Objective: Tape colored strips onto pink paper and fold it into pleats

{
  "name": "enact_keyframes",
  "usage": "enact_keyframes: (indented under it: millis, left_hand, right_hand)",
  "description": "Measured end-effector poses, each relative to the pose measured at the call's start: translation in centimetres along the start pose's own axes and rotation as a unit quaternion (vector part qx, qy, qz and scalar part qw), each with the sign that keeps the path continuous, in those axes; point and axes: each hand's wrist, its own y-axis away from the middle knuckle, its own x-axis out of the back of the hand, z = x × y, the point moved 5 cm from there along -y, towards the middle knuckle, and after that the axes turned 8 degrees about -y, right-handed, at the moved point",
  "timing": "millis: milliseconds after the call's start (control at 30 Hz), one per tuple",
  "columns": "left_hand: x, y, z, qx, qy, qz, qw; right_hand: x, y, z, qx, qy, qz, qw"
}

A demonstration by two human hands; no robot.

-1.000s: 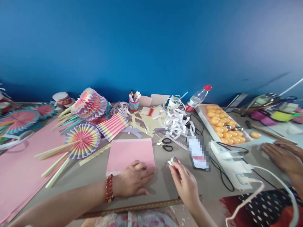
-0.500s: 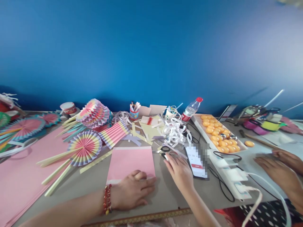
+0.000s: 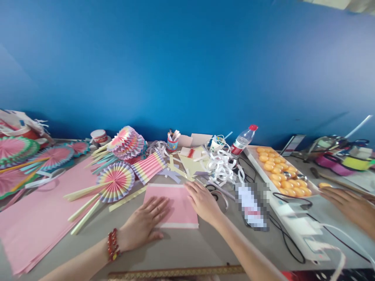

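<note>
A pink paper sheet [image 3: 183, 207] with white strips along its top and bottom edges lies flat in front of me. My left hand [image 3: 146, 216], with a red beaded bracelet at the wrist, rests palm down on the sheet's left side, fingers spread. On the sheet's upper right edge lies my right hand [image 3: 203, 201], its fingers stretched out and nothing visibly held. Black-handled scissors [image 3: 215, 192] lie just right of it, partly hidden. Left of the sheet are a round pleated paper fan [image 3: 115, 182] and a pleated striped strip [image 3: 149, 167].
Large pink sheets [image 3: 35, 226] cover the left side. Curled white ribbon [image 3: 222, 166], a bottle [image 3: 243, 139] and a cup of pens [image 3: 172, 141] stand behind. Rightward are a blurred phone [image 3: 252, 207], a tray of orange balls [image 3: 254, 160], cables and another person's hand [image 3: 348, 203].
My right hand has moved left from beside the scissors onto the sheet. My left hand has shifted from its lower edge to its left side and spread flat. The view has turned slightly left.
</note>
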Motion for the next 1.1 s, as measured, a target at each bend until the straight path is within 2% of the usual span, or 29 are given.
enact_keyframes:
  millis: [133,267,300,367,433,500,567,633,700,767,833,933,1000,1100]
  left_hand:
    - [0.0,0.2,0.1,0.005,0.014,0.007,1.000]
    - [-0.2,0.4,-0.2,0.038,0.040,0.017,0.998]
    - [0.0,0.5,-0.4,0.057,0.050,0.032,0.997]
    - [0.8,0.8,-1.0,0.114,0.077,0.100,0.985]
    - [2.3,1.3,-2.2,0.190,0.106,0.190,0.957]
    - [3.5,1.7,-3.7,0.256,0.150,0.259,0.919]
    - [4.1,1.6,-5.2,0.291,0.234,0.292,0.880]
    - [3.8,1.0,-6.7,0.305,0.348,0.282,0.840]
    - [3.1,0.4,-7.7,0.331,0.418,0.246,0.810]
    - [2.7,0.2,-8.3,0.363,0.430,0.224,0.796]
    - [2.8,0.2,-8.4,0.376,0.426,0.223,0.792]
    - [3.2,0.0,-8.2,0.374,0.444,0.213,0.786]
    - [3.4,-0.1,-8.1,0.373,0.484,0.213,0.762]
    - [3.2,0.0,-8.2,0.383,0.548,0.229,0.707]
  right_hand:
    - [-0.4,-2.4,0.7,-0.025,-0.021,-0.034,0.999]
    - [0.6,-3.3,0.7,-0.017,-0.056,-0.042,0.997]
    - [1.2,-3.2,0.5,-0.015,-0.068,-0.044,0.997]
    - [2.8,-3.0,0.1,-0.014,-0.093,-0.039,0.995]
    - [5.2,-2.6,-0.3,-0.015,-0.123,-0.014,0.992]
    - [7.8,-2.2,-0.6,-0.015,-0.206,0.043,0.978]
    - [9.5,-2.1,-0.9,0.010,-0.276,0.065,0.959]
    - [10.2,-2.3,-0.8,0.039,-0.323,0.086,0.942]
    - [9.9,-2.5,-0.1,0.039,-0.355,0.126,0.925]
    - [8.8,-2.7,1.0,0.001,-0.393,0.156,0.906]
    - [6.8,-2.6,1.9,-0.041,-0.443,0.138,0.885]
    - [4.0,-2.1,2.3,-0.081,-0.507,0.061,0.856]
    - [2.8,-1.6,2.4,-0.114,-0.540,0.037,0.833]
    - [2.2,-1.1,2.2,-0.146,-0.568,0.038,0.809]
